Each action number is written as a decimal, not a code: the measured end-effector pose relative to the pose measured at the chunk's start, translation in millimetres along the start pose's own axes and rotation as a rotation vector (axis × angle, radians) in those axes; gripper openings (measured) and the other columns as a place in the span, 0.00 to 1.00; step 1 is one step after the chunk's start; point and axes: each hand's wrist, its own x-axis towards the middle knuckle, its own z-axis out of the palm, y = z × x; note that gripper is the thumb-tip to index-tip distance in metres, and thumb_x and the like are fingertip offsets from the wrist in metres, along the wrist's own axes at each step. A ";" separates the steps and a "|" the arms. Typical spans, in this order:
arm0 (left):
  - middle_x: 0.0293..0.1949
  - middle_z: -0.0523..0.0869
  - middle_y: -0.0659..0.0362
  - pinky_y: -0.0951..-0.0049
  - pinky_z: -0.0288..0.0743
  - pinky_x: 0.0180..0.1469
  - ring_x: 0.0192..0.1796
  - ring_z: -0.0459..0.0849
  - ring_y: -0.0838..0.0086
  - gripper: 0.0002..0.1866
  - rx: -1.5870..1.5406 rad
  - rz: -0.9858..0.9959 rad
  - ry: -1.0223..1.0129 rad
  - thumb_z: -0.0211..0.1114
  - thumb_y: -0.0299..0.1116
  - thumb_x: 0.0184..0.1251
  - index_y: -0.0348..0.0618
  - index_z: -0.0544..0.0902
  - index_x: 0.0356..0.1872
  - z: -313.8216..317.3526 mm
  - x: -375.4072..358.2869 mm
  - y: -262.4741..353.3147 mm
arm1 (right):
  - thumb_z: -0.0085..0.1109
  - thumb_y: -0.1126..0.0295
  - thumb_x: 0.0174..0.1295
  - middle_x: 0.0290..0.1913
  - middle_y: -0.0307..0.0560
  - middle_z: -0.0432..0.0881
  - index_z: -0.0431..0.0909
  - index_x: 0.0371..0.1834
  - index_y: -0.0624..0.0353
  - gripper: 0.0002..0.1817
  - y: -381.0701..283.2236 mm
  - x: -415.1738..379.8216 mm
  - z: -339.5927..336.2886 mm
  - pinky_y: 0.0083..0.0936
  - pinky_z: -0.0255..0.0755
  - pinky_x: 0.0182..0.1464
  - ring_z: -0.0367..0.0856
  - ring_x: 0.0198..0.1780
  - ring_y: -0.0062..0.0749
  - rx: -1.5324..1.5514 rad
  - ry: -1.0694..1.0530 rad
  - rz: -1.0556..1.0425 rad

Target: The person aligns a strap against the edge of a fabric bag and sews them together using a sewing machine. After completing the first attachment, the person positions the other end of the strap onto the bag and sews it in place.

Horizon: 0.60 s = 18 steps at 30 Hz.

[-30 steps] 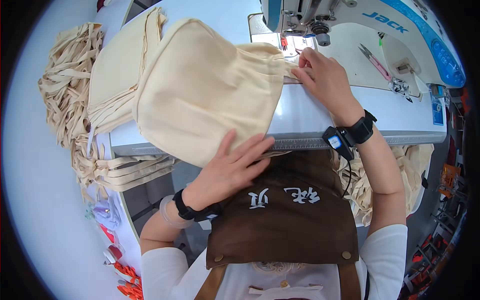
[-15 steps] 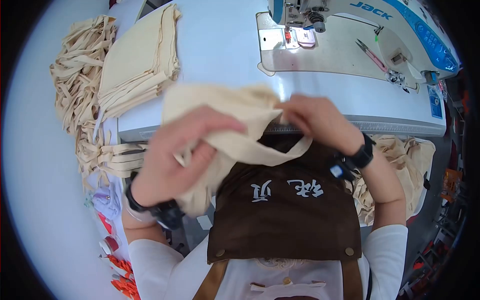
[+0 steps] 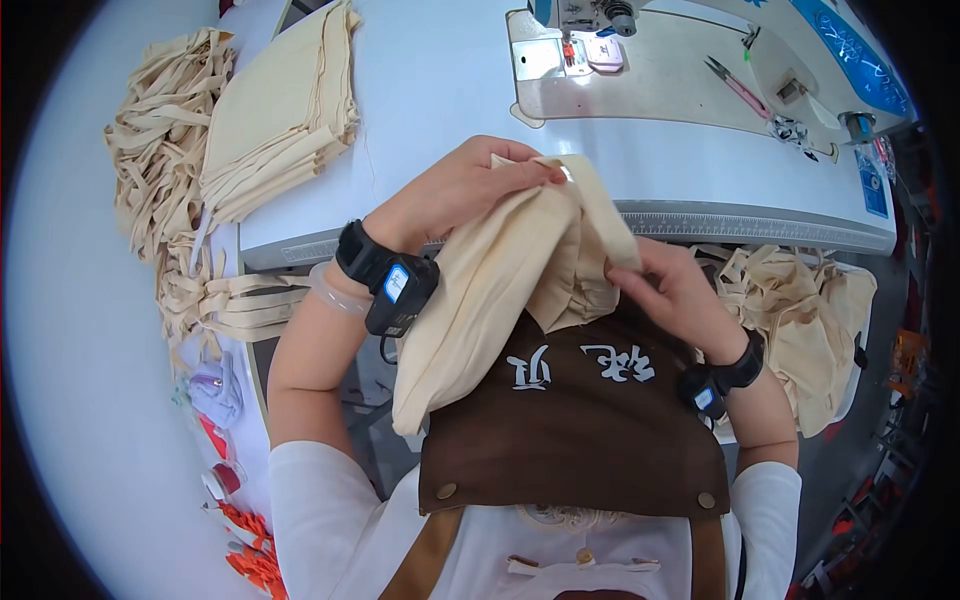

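Observation:
A cream cloth bag (image 3: 490, 280) hangs between my hands, in front of the brown apron (image 3: 580, 440). At its top, my left hand (image 3: 485, 185) is closed on the gathered fabric, thumb and fingers pinching near the strap (image 3: 602, 205). The strap loops down from there toward the right. My right hand (image 3: 675, 295) pinches the strap's lower part and the bag's edge beside it. The bag's lower left end droops beside my left wrist. Folds hide some of the left fingertips.
Ahead stands a sewing machine (image 3: 850, 60) with pink-handled tweezers (image 3: 738, 88) on its bed. A stack of folded cream cloth (image 3: 280, 110) and a heap of straps (image 3: 165, 140) lie at the left. A bin of cream bags (image 3: 800, 320) sits at the right.
My left hand has moved up and right, lifting the gathered top of the bag. My right hand has moved lower and right along the strap. The bag now hangs more upright.

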 end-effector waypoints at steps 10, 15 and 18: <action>0.25 0.85 0.65 0.82 0.70 0.30 0.27 0.76 0.87 0.22 0.139 -0.035 0.021 0.71 0.51 0.72 0.39 0.88 0.34 -3.2 -3.4 -3.6 | 0.59 0.64 0.74 0.37 0.37 0.84 0.83 0.46 0.59 0.10 -17.6 -17.0 -114.0 0.14 0.71 0.40 0.79 0.39 0.17 -0.255 0.590 0.078; 0.34 0.87 0.65 0.84 0.75 0.37 0.34 0.80 0.87 0.20 0.126 -0.146 -0.042 0.74 0.47 0.70 0.36 0.87 0.45 -0.1 0.4 11.1 | 0.69 0.68 0.64 0.48 0.45 0.85 0.82 0.51 0.62 0.15 -23.8 39.7 -49.1 0.26 0.74 0.54 0.83 0.51 0.29 -0.315 0.271 -0.290; 0.37 0.86 0.65 0.82 0.75 0.40 0.36 0.80 0.86 0.18 0.120 -0.120 -0.057 0.73 0.45 0.70 0.37 0.87 0.41 -1.3 3.7 7.3 | 0.71 0.70 0.62 0.39 0.42 0.81 0.79 0.45 0.62 0.12 -10.6 70.3 -26.2 0.25 0.73 0.49 0.78 0.45 0.27 -0.204 -0.114 -0.349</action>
